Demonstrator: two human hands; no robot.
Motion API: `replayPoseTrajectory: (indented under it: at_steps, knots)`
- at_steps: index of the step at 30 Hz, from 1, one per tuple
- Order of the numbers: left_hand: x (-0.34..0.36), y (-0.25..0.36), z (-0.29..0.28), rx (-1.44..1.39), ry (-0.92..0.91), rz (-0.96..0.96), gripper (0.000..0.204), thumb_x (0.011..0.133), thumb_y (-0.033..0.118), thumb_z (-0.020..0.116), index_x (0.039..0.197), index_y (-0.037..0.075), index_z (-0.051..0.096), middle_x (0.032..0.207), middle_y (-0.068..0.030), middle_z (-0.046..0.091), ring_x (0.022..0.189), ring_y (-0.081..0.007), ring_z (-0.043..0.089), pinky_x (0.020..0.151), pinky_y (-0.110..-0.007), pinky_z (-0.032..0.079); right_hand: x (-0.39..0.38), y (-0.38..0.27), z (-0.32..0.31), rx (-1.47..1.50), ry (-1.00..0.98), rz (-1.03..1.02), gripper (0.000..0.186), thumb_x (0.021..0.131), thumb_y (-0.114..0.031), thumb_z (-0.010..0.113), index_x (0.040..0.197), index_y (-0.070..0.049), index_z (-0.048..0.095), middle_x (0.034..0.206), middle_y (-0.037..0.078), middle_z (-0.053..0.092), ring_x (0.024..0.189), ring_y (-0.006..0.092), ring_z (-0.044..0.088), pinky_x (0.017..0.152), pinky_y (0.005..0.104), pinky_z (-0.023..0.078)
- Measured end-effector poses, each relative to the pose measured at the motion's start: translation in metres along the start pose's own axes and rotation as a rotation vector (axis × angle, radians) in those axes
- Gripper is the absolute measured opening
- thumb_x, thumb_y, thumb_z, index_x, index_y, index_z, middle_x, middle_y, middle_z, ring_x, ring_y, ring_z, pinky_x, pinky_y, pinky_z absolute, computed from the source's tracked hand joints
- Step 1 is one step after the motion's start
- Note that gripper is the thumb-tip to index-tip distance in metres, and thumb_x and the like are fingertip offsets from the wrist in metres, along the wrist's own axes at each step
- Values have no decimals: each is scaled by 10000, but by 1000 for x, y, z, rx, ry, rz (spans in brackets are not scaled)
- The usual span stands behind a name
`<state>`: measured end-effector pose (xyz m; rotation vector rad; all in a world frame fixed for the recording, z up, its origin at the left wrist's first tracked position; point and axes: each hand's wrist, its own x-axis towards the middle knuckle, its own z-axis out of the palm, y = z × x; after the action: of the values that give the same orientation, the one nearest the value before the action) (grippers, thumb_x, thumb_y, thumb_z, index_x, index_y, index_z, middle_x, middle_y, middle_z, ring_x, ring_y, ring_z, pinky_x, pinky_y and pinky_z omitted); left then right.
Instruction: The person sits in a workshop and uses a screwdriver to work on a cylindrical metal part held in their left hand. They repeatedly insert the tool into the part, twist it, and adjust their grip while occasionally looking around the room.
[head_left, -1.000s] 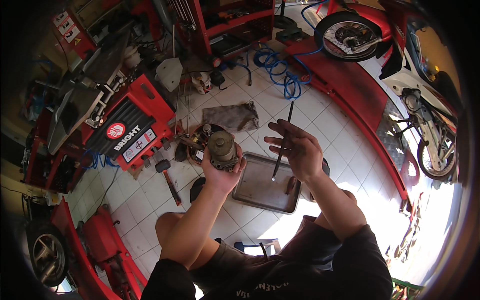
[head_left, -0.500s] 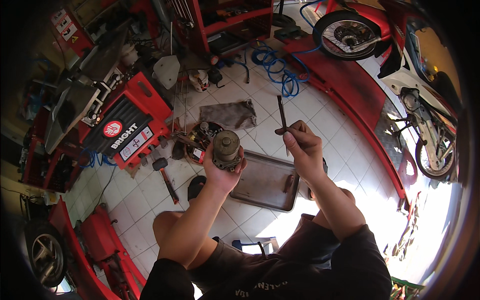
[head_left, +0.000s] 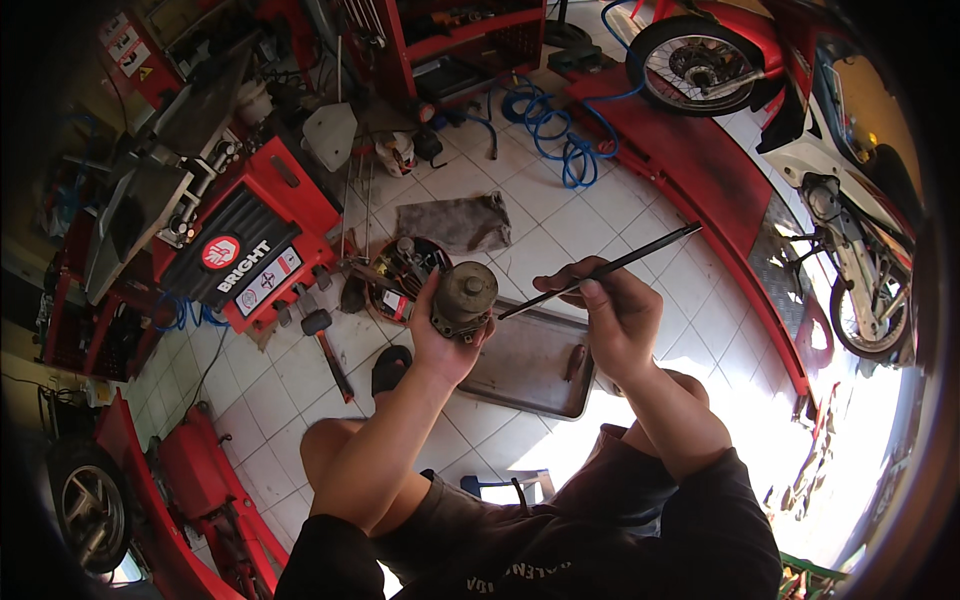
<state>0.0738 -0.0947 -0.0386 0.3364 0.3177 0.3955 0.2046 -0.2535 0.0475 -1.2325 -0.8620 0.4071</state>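
Note:
My left hand [head_left: 445, 350] is wrapped round a worn, dull metal cylinder [head_left: 468, 290] with a raised knob on top and a flange at its base, held upright above the floor. Between the thumb and fingers of my right hand [head_left: 622, 318] is a long, thin dark rod [head_left: 655, 243]. It slants down to the left, and its lower tip sits close beside the flange; I cannot tell whether they touch. Below both hands lies a shallow metal tray [head_left: 520, 400] with a small reddish-brown piece [head_left: 575, 363] in it.
A round container of tools [head_left: 405, 270] and a hammer [head_left: 327, 350] lie to the left, near a red machine [head_left: 265, 240]. Ahead are a grey rag [head_left: 455, 222] and a coiled blue hose [head_left: 560, 130]. A motorcycle [head_left: 830, 200] stands by a red ramp [head_left: 690, 190] at the right.
The rod has turned from nearly upright to a slant, its lower end swinging left toward the metal cylinder. My left hand and the cylinder have shifted slightly right.

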Motion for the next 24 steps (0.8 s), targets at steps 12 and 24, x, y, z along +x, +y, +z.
replayPoseTrajectory:
  at_steps: [12,24]
  knots:
    - [2,-10,1,78,105,-9,408,992,519,468,937,152,638,799,-38,665,505,-191,541,520,-323,396,0,-1,-2,-200,-127,-162,173,903,114,528,989,84,674,965,153,745,911,232,729,819,310,559]
    - [2,-12,-4,66,61,-12,418,1006,508,433,960,147,639,823,-44,677,512,-198,542,531,-327,399,-2,-2,2,-243,-118,-220,168,832,141,575,911,59,698,960,162,746,893,257,742,793,307,571]
